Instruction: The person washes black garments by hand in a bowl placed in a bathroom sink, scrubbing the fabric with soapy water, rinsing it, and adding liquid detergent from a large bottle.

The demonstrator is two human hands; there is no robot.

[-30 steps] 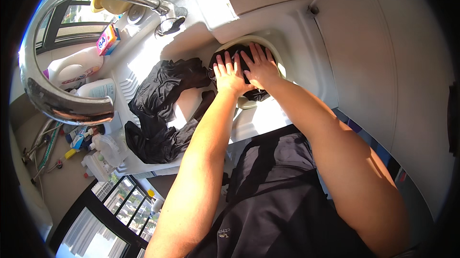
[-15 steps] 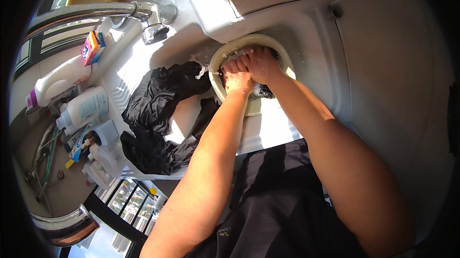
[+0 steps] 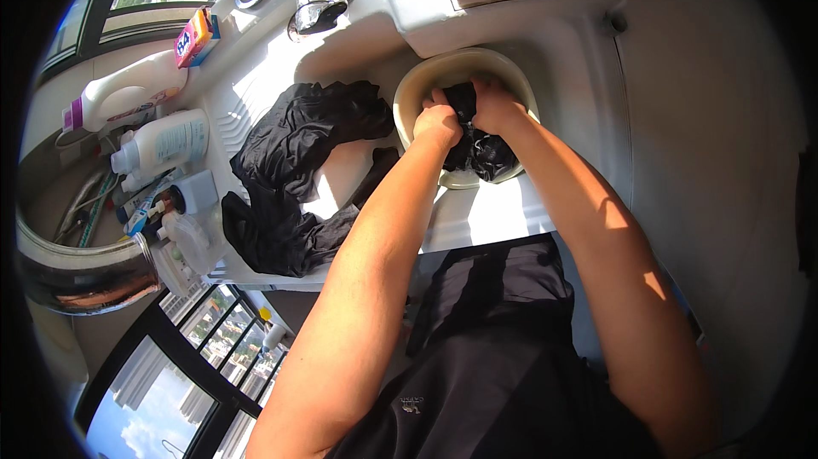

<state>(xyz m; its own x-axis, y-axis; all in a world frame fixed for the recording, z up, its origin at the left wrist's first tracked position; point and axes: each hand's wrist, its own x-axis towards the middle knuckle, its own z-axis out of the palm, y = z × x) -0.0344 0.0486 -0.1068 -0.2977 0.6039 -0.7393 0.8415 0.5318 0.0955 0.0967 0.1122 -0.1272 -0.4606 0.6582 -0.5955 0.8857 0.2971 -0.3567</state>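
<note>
Inside a cream plastic basin (image 3: 407,94) lies a wet black garment (image 3: 487,157). My left hand (image 3: 438,121) grips it from the left with curled fingers, and my right hand (image 3: 496,108) has hold of it from the right. A fold of the black cloth stretches up between the two hands. Much of the fingers is hidden by the backs of the hands and the cloth. Left of the basin, another crumpled black garment (image 3: 285,139) lies spread over the white sink (image 3: 588,109).
A chrome faucet (image 3: 319,3) curves over the sink's far left. Along the left side stand a white jug with a purple cap (image 3: 136,88), a white bottle (image 3: 170,142), a colourful small box (image 3: 197,37) and a clear plastic container (image 3: 189,239). A window (image 3: 162,382) shows at lower left.
Both hands were pressed down together with water splashing in the basin; now they are apart, gripping the garment and lifting a fold of it. The whole view has shifted slightly.
</note>
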